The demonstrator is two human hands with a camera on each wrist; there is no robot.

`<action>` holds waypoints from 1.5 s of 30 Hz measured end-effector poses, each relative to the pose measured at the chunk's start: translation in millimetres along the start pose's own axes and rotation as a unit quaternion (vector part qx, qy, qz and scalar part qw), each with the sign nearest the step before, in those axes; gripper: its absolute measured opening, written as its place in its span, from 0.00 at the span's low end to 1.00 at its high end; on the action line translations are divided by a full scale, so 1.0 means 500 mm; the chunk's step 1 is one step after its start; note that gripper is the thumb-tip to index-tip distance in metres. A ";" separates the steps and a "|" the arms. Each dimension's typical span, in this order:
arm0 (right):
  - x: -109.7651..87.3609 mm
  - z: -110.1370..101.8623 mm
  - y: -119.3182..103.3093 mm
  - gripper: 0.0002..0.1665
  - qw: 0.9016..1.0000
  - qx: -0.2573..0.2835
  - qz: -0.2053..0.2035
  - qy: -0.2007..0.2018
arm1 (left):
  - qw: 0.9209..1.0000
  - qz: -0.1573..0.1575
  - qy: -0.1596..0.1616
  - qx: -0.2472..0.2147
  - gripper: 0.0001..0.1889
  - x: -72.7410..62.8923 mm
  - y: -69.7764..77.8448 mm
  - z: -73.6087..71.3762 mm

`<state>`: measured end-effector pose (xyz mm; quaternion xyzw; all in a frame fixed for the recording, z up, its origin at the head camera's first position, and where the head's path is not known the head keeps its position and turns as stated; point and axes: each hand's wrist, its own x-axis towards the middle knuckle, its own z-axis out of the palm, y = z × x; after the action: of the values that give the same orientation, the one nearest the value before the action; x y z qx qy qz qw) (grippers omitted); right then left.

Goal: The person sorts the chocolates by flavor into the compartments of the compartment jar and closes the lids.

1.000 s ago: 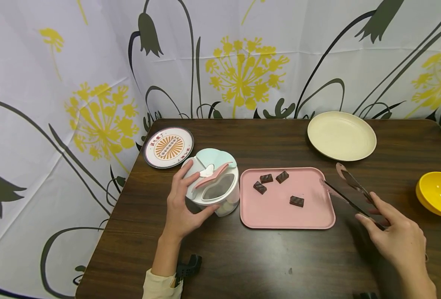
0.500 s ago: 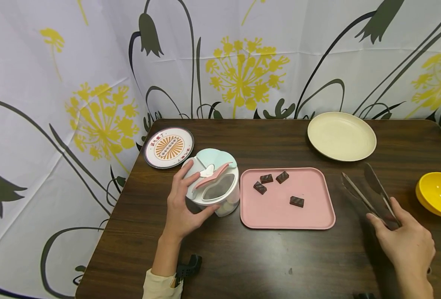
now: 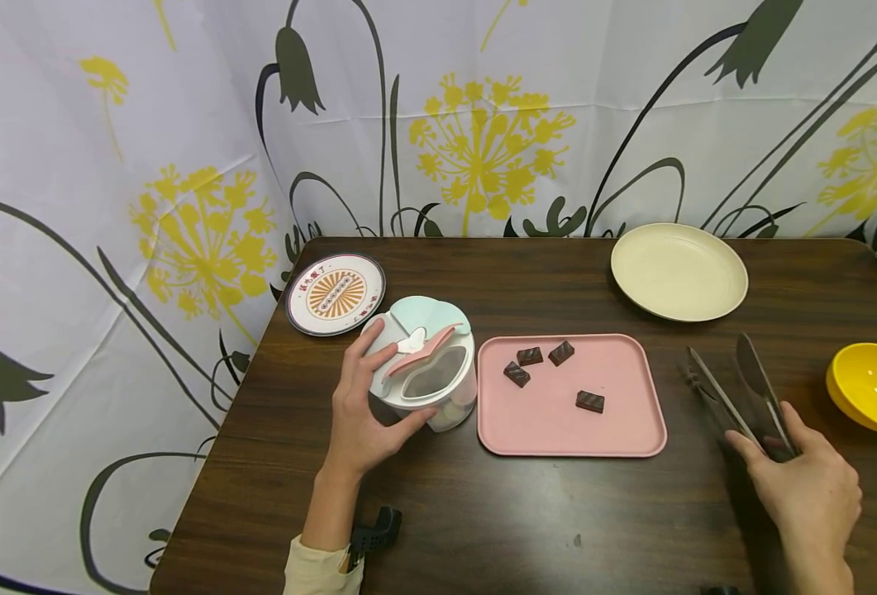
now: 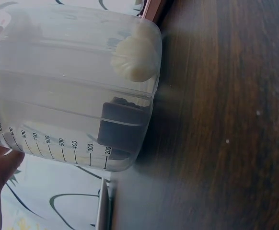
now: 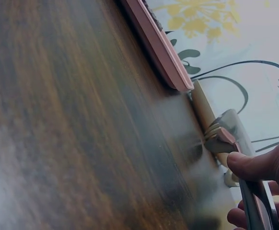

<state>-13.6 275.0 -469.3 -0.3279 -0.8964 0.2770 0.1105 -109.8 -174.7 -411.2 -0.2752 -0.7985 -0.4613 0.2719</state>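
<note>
My left hand [image 3: 364, 413] grips a clear round storage container [image 3: 453, 411], fingers over its white, mint and pink lid and thumb at the front. One lid section stands uncovered. Through its wall in the left wrist view, dark chocolate pieces [image 4: 122, 122] and a cream-coloured ridged piece [image 4: 135, 58] show at the bottom. On the pink tray [image 3: 542, 430] lie several dark chocolates [image 3: 590, 402]. My right hand [image 3: 806, 487] holds metal tongs [image 3: 760, 384], one end fork-like, the other flat. They are spread apart with nothing between them, over the table right of the tray.
A patterned plate [image 3: 367, 285] lies behind the container at the left. At the back right is a cream oval plate [image 3: 679, 273], and a yellow bowl [image 3: 873, 388] stands at the right edge. A flower-print curtain [image 3: 483, 49] hangs behind the dark wooden table [image 3: 520, 529].
My right hand has carried the tongs rightward, off the tray's right edge and slightly toward me. The left hand, container and chocolates have stayed in place.
</note>
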 end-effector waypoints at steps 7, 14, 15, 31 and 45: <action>0.003 0.003 0.002 0.49 1.000 -0.004 0.008 -0.005 | 1.000 0.005 0.002 0.001 0.39 -0.001 -0.003 0.001; 0.000 0.004 0.000 0.51 1.000 -0.012 0.010 0.004 | 1.000 0.000 0.002 0.001 0.39 -0.002 -0.002 0.001; 0.000 0.004 -0.001 0.51 1.000 -0.015 0.015 0.000 | 1.000 -0.001 0.002 0.001 0.39 -0.001 -0.002 0.001; 0.008 0.003 -0.009 0.56 0.996 -0.061 0.049 -0.044 | 1.000 0.004 0.002 0.003 0.39 -0.001 -0.003 0.001; 0.013 -0.002 -0.008 0.59 0.995 -0.073 0.044 -0.056 | 1.000 0.000 0.000 0.008 0.39 0.000 0.000 0.000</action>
<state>-20.2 277.1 -466.2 -0.3585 -0.9036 0.2332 0.0240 -109.7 -174.7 -411.2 -0.2726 -0.8021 -0.4550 0.2744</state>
